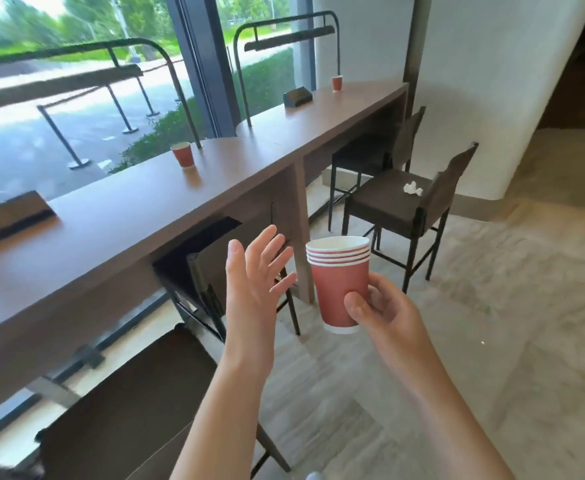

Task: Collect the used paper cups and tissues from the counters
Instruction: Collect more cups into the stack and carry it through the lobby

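Observation:
My right hand (384, 306) grips a stack of several nested red paper cups (338, 271), held upright in front of me. Just left of the stack, my left hand (253, 271) is spread with fingers apart and holds nothing. One red paper cup (182, 154) stands on the long brown counter (138, 216) by the window. A second red cup (336, 83) stands at the counter's far end. A crumpled white tissue (413, 188) lies on the seat of a dark chair (398, 199) to the right.
Dark napkin holders sit on the counter at the near left (10, 216) and far end (297, 95). Arched lamp frames (284, 32) rise from the counter. More dark chairs (377, 150) stand along it, one right below me (128, 410). Pale floor lies to the right.

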Available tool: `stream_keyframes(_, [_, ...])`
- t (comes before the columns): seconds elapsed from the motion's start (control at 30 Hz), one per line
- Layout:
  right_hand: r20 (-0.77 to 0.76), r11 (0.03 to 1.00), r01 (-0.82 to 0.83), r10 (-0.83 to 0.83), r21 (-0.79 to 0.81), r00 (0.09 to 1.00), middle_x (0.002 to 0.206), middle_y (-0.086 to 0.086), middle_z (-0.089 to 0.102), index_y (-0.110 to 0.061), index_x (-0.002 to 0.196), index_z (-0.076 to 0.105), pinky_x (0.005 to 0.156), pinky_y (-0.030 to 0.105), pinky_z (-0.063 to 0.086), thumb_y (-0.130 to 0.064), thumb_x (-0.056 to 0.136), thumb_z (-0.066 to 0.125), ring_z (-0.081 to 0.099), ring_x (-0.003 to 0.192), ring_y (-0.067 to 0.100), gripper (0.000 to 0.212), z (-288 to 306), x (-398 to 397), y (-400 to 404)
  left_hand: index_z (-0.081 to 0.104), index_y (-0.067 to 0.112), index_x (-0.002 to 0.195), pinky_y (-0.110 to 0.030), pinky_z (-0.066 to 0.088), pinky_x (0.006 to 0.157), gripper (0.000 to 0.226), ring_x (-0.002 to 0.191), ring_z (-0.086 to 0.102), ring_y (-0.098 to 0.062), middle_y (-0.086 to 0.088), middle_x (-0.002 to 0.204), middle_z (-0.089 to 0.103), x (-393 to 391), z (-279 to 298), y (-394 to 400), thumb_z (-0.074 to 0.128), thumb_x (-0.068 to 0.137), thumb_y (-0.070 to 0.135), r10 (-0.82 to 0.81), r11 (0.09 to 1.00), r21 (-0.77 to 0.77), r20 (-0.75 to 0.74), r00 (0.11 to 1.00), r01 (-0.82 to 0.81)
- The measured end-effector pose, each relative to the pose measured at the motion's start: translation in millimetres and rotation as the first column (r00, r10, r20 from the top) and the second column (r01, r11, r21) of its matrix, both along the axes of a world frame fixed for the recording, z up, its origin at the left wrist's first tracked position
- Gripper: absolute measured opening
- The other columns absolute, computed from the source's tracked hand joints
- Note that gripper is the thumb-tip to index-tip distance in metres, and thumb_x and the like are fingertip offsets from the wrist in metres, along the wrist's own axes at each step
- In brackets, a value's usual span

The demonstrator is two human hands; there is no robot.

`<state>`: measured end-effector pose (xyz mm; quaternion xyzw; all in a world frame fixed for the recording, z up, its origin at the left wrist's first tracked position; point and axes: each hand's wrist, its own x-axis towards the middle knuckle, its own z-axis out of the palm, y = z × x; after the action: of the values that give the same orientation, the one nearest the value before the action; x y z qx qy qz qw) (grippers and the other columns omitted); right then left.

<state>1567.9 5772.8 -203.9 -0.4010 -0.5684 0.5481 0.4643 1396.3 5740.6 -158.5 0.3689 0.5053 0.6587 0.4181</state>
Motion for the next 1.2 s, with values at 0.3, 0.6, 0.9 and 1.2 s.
stream_keyframes(0.3, [0.039,1.000,-0.025,0.024,0.008,0.999,0.118,-0.010,0.075,-0.040,0.121,0.066,0.095,0.036,0.055,-0.081,0.063,0.073,0.070,0.111,0.009,0.072,0,-56,127,0.060,0.045,0.135,-0.030,0.045,0.098,0.064,0.123,0.062,0.002,0.022,0.137,0.064,-47,-14,144,0.023,0.093,0.075,-0.022,1.000,-0.003,0.034,0.999,0.022])
stream_keyframes(0.6, [0.058,1.000,-0.025,0.024,0.016,0.998,0.117,-0.025,0.071,-0.048,0.117,0.065,0.077,0.014,0.056,-0.074,0.069,0.068,0.067,0.109,-0.005,0.055,13,-98,225,0.061,0.042,0.135,-0.035,0.045,0.103,0.063,0.126,0.061,-0.003,0.017,0.140,0.063,-95,-3,241,0.024,0.096,0.074,-0.021,0.998,0.062,0.046,0.999,0.018])
stream_keyframes(0.9, [0.059,0.975,-0.222,0.222,-0.007,0.973,0.107,-0.037,0.069,-0.049,0.120,0.057,0.070,0.005,0.052,-0.061,0.077,0.068,0.066,0.101,-0.013,0.046,2,-157,333,0.059,0.035,0.138,-0.044,0.041,0.114,0.070,0.128,0.060,-0.005,0.012,0.144,0.061,-157,-12,307,0.027,0.088,0.072,0.217,0.974,0.057,0.045,0.975,-0.219])
stream_keyframes(1.2, [-0.015,0.872,-0.487,0.488,0.043,0.873,0.114,-0.013,0.076,-0.033,0.127,0.061,0.081,0.015,0.055,-0.051,0.080,0.068,0.072,0.103,0.003,0.051,34,-204,461,0.059,0.030,0.139,-0.044,0.042,0.111,0.073,0.126,0.062,-0.010,0.009,0.139,0.065,-190,8,389,0.027,0.088,0.071,0.498,0.857,0.114,0.066,0.865,-0.502])
